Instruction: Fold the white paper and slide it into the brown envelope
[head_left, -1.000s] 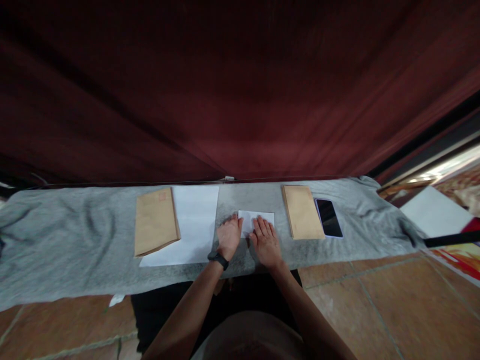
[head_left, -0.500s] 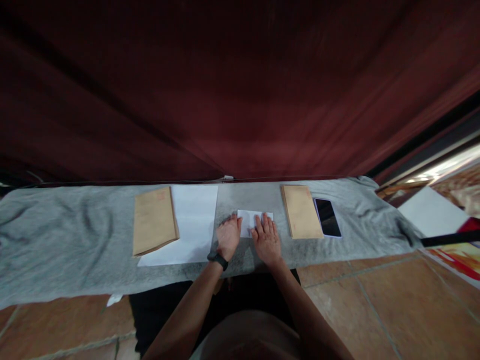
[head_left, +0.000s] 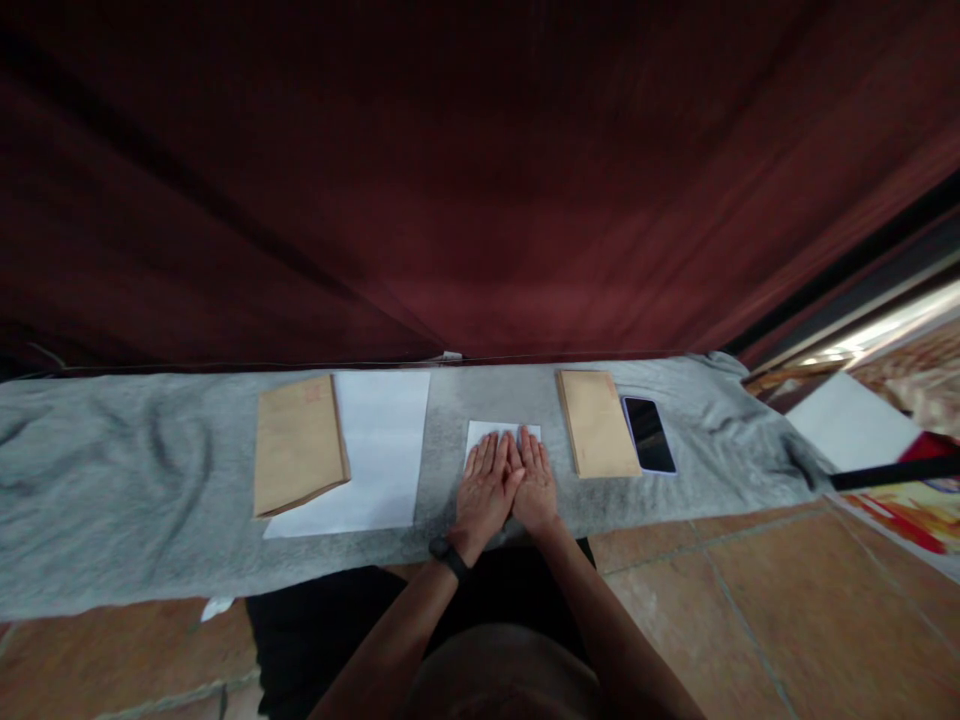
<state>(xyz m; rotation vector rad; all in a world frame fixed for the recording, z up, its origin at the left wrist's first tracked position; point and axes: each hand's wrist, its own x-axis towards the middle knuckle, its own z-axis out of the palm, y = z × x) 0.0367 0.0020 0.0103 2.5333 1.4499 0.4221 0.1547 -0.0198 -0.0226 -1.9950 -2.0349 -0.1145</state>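
Note:
A small folded white paper (head_left: 487, 428) lies on the grey cloth in front of me, with only its far strip showing past my fingers. My left hand (head_left: 484, 492) rests flat on it, fingers stretched forward. Beside it and touching it, my right hand (head_left: 535, 490) also presses flat on the paper, fingers out. The left thumb overlaps the right hand. Brown envelopes (head_left: 600, 425) are stacked just right of my hands. To the left, more brown envelopes (head_left: 300, 445) lie partly over large white paper sheets (head_left: 382, 450).
A phone (head_left: 649, 435) with a dark screen lies right of the right-hand envelopes. The grey cloth (head_left: 150, 480) covers a narrow bench. Behind it hangs a dark red curtain (head_left: 480, 200). A white sheet (head_left: 851, 425) sits off the bench's right end.
My left hand has moved from the paper's left edge onto the paper, flattening out beside my right hand. The right hand stays flat on it. The view has shifted slightly.

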